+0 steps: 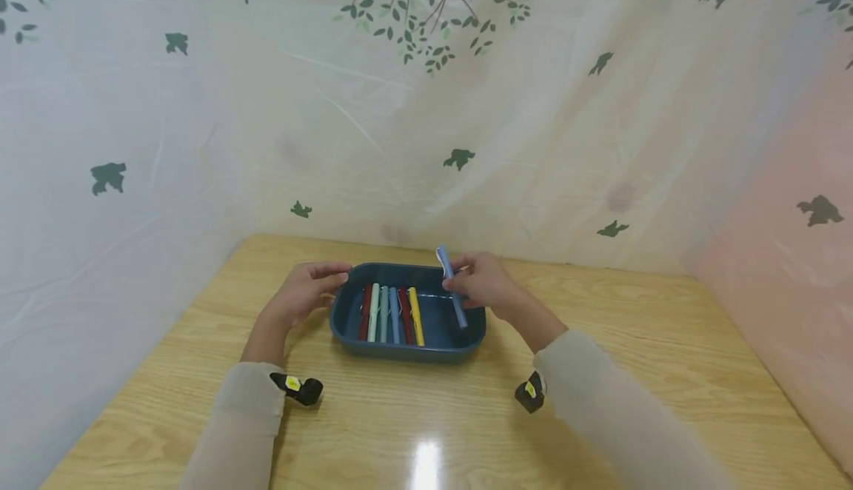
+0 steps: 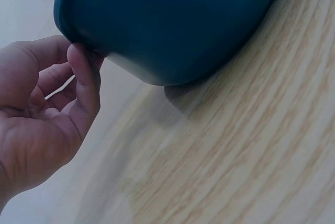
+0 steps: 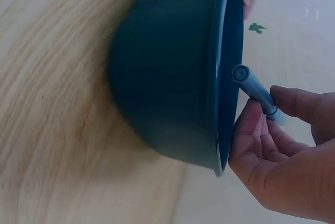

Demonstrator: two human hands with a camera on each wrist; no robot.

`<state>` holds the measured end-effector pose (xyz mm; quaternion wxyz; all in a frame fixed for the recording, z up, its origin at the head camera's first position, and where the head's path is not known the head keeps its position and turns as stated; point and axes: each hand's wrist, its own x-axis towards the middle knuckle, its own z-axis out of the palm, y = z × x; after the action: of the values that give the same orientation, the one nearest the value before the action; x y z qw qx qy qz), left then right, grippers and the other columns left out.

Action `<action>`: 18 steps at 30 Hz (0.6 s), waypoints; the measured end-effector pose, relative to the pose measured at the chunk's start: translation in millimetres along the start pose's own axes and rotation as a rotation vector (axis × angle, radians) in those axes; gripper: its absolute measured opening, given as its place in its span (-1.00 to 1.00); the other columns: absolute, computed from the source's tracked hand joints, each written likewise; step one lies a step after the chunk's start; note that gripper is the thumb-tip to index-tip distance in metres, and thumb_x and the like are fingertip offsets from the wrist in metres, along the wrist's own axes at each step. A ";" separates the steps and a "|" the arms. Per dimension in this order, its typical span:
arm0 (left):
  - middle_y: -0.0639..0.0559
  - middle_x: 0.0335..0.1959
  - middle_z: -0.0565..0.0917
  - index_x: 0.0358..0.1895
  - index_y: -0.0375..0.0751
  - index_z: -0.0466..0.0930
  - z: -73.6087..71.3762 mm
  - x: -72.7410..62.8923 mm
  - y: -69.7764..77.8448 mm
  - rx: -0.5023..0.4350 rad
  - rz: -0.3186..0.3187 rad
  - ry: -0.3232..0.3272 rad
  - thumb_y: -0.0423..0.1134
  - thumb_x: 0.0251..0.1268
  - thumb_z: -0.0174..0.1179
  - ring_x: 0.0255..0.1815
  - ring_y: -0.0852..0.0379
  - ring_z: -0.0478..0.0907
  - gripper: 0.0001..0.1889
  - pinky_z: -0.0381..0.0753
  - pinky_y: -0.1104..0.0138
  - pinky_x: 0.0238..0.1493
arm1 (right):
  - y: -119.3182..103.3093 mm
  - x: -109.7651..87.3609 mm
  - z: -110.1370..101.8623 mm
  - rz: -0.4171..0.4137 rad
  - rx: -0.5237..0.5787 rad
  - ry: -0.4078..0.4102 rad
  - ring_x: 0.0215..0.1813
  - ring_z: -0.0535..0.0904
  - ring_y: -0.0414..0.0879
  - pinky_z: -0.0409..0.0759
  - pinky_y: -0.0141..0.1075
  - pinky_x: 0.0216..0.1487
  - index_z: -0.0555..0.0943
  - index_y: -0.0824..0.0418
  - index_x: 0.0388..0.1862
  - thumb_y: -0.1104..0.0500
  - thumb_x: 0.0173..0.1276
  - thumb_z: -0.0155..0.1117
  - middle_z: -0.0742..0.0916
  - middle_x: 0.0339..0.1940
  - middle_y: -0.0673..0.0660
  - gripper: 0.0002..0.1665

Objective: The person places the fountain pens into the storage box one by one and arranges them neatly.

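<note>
A dark blue rectangular tub point(image 1: 408, 352) with rounded corners sits on the table. Several capped pens lie side by side in its left half: dark red point(image 1: 365, 312), pale mint, teal, blue, another dark red, and yellow point(image 1: 416, 316) at the right end. My left hand point(image 1: 305, 294) holds the tub's left end at the rim, thumb and fingertips meeting there point(image 2: 47, 93). Between thumb and fingers, my right hand point(image 1: 483, 280) pinches a blue pen point(image 1: 460, 311), tilted over the tub's right half. In the right wrist view, the pen's end point(image 3: 241, 73) points toward the camera.
The light wood-grain table point(image 1: 620, 357) extends around the tub. A pale curtain point(image 1: 553, 142) with green bird and leaf prints hangs behind and at both sides. Black wrist cameras point(image 1: 305, 391) are strapped over both sleeves.
</note>
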<state>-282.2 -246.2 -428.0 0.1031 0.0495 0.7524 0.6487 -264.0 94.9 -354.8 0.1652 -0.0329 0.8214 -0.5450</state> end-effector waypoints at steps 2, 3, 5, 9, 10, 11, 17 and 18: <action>0.00 0.04 0.66 0.34 -0.42 0.50 0.0 -0.1 0.0 0.002 0.001 -0.001 -0.23 0.54 0.20 -0.09 0.17 0.61 -0.55 0.68 0.32 -0.11 | 0.4 0.9 4.1 -0.005 0.000 -0.004 0.05 0.70 0.14 0.73 0.02 -0.05 0.54 0.38 0.24 0.34 0.42 0.34 0.76 -0.03 0.29 -0.57; 0.00 0.04 0.66 0.34 -0.42 0.50 0.0 -0.1 0.3 0.003 0.001 -0.003 -0.22 0.54 0.20 -0.09 0.16 0.61 -0.55 0.68 0.31 -0.11 | 0.8 1.9 6.2 -0.009 0.002 -0.006 0.04 0.71 0.13 0.73 0.02 -0.05 0.55 0.38 0.23 0.35 0.42 0.34 0.76 -0.04 0.29 -0.58; -0.02 0.05 0.66 0.34 -0.41 0.50 -0.1 0.2 0.4 0.003 -0.003 -0.001 -0.22 0.54 0.20 -0.08 0.16 0.61 -0.55 0.68 0.31 -0.11 | 0.8 3.2 10.2 -0.008 0.007 -0.011 0.05 0.70 0.15 0.73 0.02 -0.05 0.55 0.38 0.22 0.35 0.42 0.33 0.76 -0.05 0.28 -0.59; -0.06 0.07 0.65 0.34 -0.40 0.50 -0.6 0.8 0.6 0.007 -0.009 0.001 -0.21 0.54 0.20 -0.07 0.14 0.61 -0.55 0.68 0.31 -0.10 | 1.5 4.9 16.7 -0.003 0.009 -0.008 0.04 0.70 0.16 0.73 -0.05 -0.11 0.56 0.37 0.19 0.35 0.41 0.33 0.77 -0.08 0.26 -0.61; -0.06 0.07 0.65 0.34 -0.40 0.50 -0.6 0.9 0.5 0.009 -0.009 0.002 -0.21 0.54 0.20 -0.07 0.14 0.61 -0.55 0.68 0.31 -0.10 | 1.6 5.0 18.3 -0.003 0.015 -0.005 0.04 0.70 0.18 0.73 -0.06 -0.12 0.57 0.38 0.18 0.36 0.41 0.34 0.77 -0.09 0.26 -0.61; -0.06 0.07 0.65 0.34 -0.40 0.50 -0.7 0.9 0.3 0.009 -0.009 0.003 -0.21 0.54 0.20 -0.07 0.14 0.61 -0.55 0.68 0.31 -0.10 | 2.3 5.1 19.6 -0.005 0.013 -0.002 0.02 0.70 0.16 0.73 -0.07 -0.14 0.57 0.38 0.18 0.36 0.40 0.34 0.77 -0.10 0.26 -0.61; -0.04 0.05 0.66 0.34 -0.40 0.50 -0.3 -0.2 0.5 0.008 -0.008 0.005 -0.22 0.54 0.20 -0.08 0.14 0.61 -0.55 0.68 0.31 -0.11 | 8.8 8.9 29.5 0.011 0.006 0.007 -0.09 0.70 0.04 0.74 -0.06 -0.14 0.57 0.38 0.16 0.36 0.37 0.37 0.77 -0.12 0.23 -0.60; -0.04 0.05 0.66 0.34 -0.40 0.50 -0.2 -0.5 0.6 0.008 -0.008 0.005 -0.22 0.54 0.20 -0.08 0.14 0.61 -0.55 0.68 0.31 -0.11 | 10.0 9.7 31.3 0.019 0.006 0.006 -0.10 0.70 0.02 0.74 -0.06 -0.14 0.57 0.37 0.16 0.35 0.37 0.38 0.77 -0.12 0.23 -0.60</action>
<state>-281.8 -246.4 -427.4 0.1037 0.0456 0.7553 0.6455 -262.3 69.0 -377.1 0.1681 -0.0231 0.8204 -0.5460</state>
